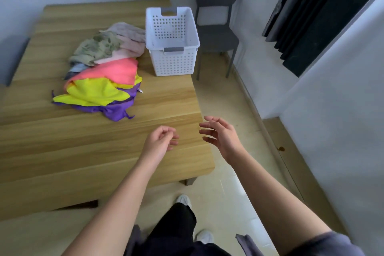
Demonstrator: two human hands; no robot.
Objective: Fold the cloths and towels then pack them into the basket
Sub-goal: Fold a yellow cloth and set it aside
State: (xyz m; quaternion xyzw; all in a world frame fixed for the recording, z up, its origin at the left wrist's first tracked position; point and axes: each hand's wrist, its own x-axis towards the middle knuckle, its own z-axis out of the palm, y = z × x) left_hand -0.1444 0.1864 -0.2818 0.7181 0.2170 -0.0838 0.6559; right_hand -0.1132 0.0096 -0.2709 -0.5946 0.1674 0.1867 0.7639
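Observation:
A loose pile of cloths lies on the wooden table point(62, 141): a purple cloth point(116, 110) at the bottom, a yellow cloth point(95, 91) and a coral pink cloth point(112, 72) over it, then an olive patterned cloth point(97, 48) and a pale pink towel point(131, 41) behind. A white perforated basket point(172, 56) stands to the right of the pile, with nothing visible inside. My left hand point(160, 141) hovers over the table's near right part, fingers loosely curled, holding nothing. My right hand point(220, 133) floats beyond the table's right edge, fingers spread.
A dark grey chair point(218, 27) stands behind the basket by the wall. Dark curtains point(311, 16) hang at the right. Another grey chair point(12, 60) shows at the table's left edge. My legs and white shoes are on the tiled floor point(224, 193) below.

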